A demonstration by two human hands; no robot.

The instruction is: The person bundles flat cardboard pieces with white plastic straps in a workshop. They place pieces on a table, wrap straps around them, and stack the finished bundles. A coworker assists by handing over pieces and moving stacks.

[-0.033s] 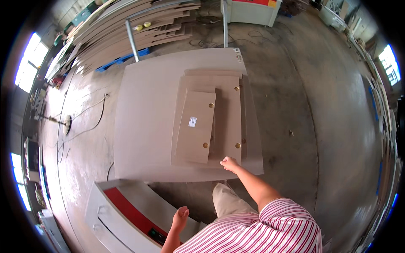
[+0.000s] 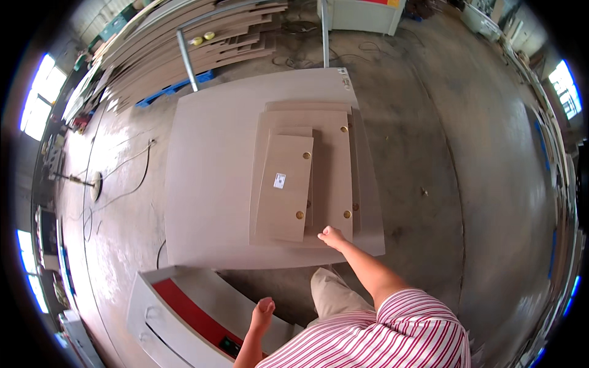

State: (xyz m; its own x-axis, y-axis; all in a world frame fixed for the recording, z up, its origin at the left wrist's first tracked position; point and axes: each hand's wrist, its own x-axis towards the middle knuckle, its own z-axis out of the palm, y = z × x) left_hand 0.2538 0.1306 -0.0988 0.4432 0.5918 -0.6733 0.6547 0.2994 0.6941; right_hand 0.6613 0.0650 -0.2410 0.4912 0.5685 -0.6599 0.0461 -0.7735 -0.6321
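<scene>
Wkshop tbl (image 2: 208, 184) bears stacked panels (image 2: 294, 190), R fingers (image 2: 325, 236) curled nr edge.

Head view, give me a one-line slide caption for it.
Right hand by the near end of stacked brown panels on a broad surface; left hand apart from them.

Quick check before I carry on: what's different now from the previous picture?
Very little: the whole view has shifted slightly, and the right hand sits marginally farther forward against the panels. Nothing was visibly taken hold of or let go. The left hand stays curled, and the labelled narrow panel, the wider panel under it and the large board keep their arrangement.
</scene>
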